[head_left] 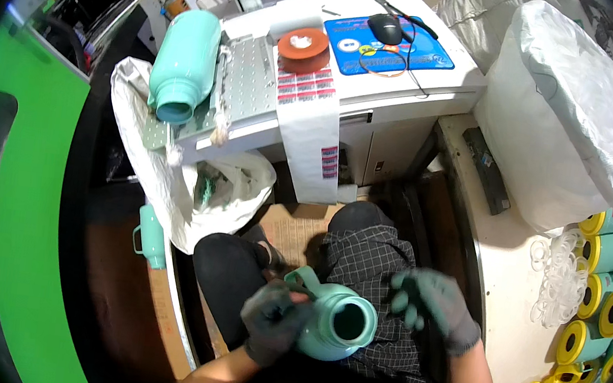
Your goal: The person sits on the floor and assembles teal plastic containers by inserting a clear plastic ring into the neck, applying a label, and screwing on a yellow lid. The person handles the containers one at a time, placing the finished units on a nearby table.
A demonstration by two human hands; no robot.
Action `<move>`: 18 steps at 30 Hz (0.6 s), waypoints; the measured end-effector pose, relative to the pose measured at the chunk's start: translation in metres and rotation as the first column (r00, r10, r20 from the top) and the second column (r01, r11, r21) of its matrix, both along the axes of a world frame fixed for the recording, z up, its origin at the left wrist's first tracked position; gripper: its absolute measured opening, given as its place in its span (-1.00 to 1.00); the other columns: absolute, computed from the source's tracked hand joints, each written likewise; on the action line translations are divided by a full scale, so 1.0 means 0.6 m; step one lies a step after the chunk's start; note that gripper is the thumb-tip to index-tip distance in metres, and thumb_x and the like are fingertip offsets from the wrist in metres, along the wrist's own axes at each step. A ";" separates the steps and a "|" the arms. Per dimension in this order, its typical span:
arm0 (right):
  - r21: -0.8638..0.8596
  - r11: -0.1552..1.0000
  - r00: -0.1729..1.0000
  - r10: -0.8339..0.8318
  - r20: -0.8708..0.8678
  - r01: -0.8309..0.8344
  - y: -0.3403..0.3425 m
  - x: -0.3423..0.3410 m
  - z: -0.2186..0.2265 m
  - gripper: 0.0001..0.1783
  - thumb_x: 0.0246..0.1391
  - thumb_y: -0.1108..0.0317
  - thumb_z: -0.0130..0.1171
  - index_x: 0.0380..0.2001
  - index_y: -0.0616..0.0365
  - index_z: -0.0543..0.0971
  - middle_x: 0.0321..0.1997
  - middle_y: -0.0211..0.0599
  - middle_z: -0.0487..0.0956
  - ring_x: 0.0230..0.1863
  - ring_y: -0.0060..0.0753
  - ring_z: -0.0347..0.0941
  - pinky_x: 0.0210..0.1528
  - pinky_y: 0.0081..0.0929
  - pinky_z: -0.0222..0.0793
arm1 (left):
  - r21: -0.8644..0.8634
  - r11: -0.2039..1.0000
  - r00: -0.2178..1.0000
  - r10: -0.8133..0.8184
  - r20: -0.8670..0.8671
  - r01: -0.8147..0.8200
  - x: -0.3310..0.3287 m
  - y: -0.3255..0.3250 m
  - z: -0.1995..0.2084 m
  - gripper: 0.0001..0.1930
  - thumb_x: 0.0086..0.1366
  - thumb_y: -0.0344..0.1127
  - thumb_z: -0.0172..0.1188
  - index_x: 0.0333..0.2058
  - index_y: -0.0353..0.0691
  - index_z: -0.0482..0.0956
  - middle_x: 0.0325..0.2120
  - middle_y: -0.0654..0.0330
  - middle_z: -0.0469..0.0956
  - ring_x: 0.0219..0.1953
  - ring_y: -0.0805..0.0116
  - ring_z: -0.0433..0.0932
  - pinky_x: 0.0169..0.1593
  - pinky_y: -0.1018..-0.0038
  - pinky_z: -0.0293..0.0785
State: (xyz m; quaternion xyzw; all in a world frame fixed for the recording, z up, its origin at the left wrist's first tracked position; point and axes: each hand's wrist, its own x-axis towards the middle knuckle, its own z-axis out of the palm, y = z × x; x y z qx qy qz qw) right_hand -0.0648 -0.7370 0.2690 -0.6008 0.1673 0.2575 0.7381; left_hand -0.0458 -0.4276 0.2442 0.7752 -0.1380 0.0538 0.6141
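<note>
A teal jug with a round open mouth and a side handle rests on my lap, tilted so its mouth faces up. My left hand, in a dark grey glove, is closed at the jug's handle side; some of its fingers are hidden. To the right of the jug and apart from it, my right hand is raised over my thigh in a grey-green glove. Its fingers are spread and slightly curled, with nothing visible in them.
A larger teal bottle body lies on the table's perforated metal plate. Nearby are an orange reel with a label strip, a mouse and a white sack. White rings and several yellow-and-teal parts fill the right side.
</note>
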 end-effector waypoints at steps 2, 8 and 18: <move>0.048 0.977 0.970 0.214 -0.113 -0.210 -0.008 -0.070 0.012 -0.35 0.51 0.02 -0.08 0.41 0.30 0.33 -0.14 -0.10 0.70 -0.38 -0.49 0.65 -0.42 -0.61 0.59 | -0.105 0.986 0.990 -0.136 -0.036 0.131 -0.039 -0.019 0.006 -0.76 0.16 -0.61 0.37 -0.18 -0.26 0.68 -0.29 0.01 0.70 -0.22 0.23 0.71 -0.15 0.34 0.65; 0.244 0.969 0.957 0.039 -0.287 0.034 0.044 -0.192 -0.024 -0.08 0.29 0.28 0.26 0.55 0.28 0.04 0.08 -0.16 0.61 -0.06 -0.40 0.66 -0.09 -0.48 0.65 | 0.079 0.755 0.731 -0.652 0.201 0.651 -0.063 -0.078 0.044 -0.70 0.16 -0.32 0.46 -0.09 -0.04 0.73 -0.26 0.27 0.73 -0.21 0.16 0.73 -0.10 0.27 0.69; -0.225 0.974 0.927 0.052 0.372 0.036 0.160 -0.200 -0.053 0.21 -0.05 0.29 0.54 0.54 0.41 0.04 0.39 0.02 0.48 0.35 -0.25 0.45 0.43 -0.30 0.30 | -0.287 0.860 0.757 0.161 -0.633 -0.422 -0.070 0.122 0.070 -0.84 0.36 -0.38 0.34 -0.19 -0.35 0.69 -0.32 0.21 0.70 -0.28 0.54 0.62 -0.14 0.57 0.56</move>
